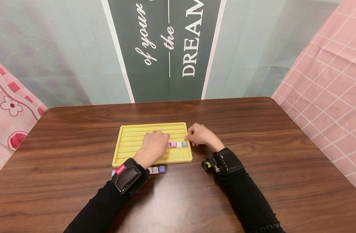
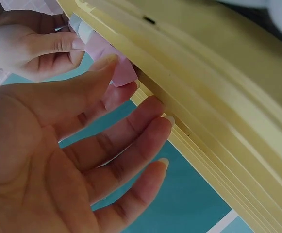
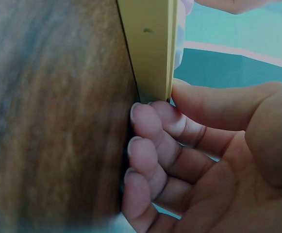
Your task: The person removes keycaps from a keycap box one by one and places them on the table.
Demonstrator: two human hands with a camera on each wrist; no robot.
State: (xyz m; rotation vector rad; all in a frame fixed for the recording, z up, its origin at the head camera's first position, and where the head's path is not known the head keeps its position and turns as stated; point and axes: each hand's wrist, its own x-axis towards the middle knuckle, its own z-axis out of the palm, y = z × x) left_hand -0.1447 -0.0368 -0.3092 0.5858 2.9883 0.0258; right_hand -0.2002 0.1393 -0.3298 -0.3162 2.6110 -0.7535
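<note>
A yellow ridged tray (image 1: 128, 139) lies on the table, with a short row of keycaps on its right part. Two pink keycaps (image 1: 173, 144), a white keycap (image 1: 179, 144) and a grey keycap (image 1: 184, 144) show there. My left hand (image 1: 156, 144) reaches over the tray. In the left wrist view, its thumb and index finger pinch a pink keycap (image 2: 124, 73) at the row's end, while the other fingers spread loosely. At the tray's right side, my right hand (image 1: 199, 134) grips the edge, thumb on the rim and curled fingers against the side wall (image 3: 150, 53).
In front of the tray, more keycaps lie in a line on the brown wooden table (image 1: 253, 139), partly hidden by my left wrist. A purple keycap (image 1: 161, 169) ends that line on the right. A printed curtain (image 1: 248, 48) hangs behind the table.
</note>
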